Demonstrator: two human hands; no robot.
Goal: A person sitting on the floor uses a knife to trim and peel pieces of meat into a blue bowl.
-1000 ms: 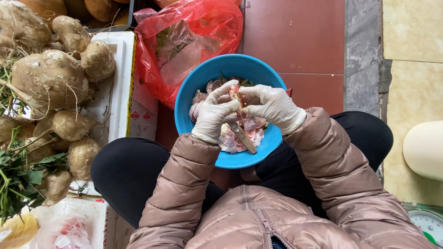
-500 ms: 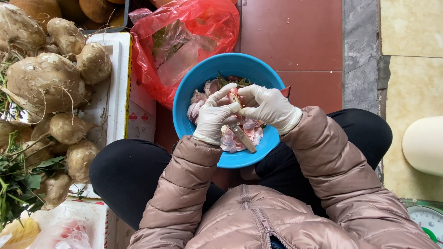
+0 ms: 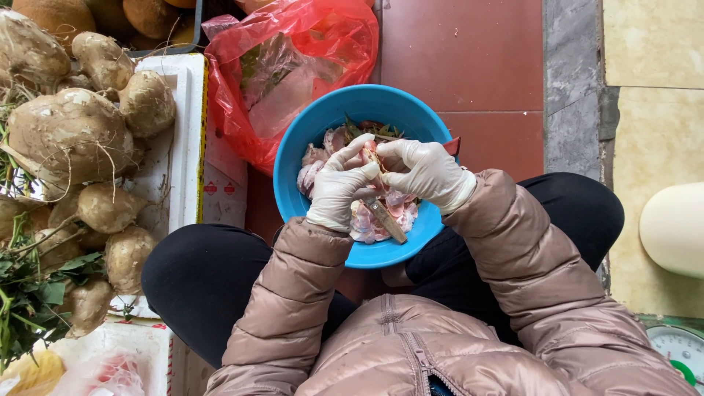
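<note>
Over the blue bowl (image 3: 308, 132), left hand (image 3: 339, 187) and right hand (image 3: 425, 170) are closed around a meat piece (image 3: 372, 158); the trimming looks midway. Knife (image 3: 383, 217) lies at 6 o'clock.

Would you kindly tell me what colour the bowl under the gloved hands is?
The bowl is bright blue, seen best in the head view.

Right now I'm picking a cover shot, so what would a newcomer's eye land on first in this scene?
First the bright blue bowl at centre, full of pale pink meat pieces, with the left hand and right hand in white gloves working a piece over it. Next the red plastic bag just above the bowl. Then the heap of brown, earthy roots piled on a white box at the left.
</note>
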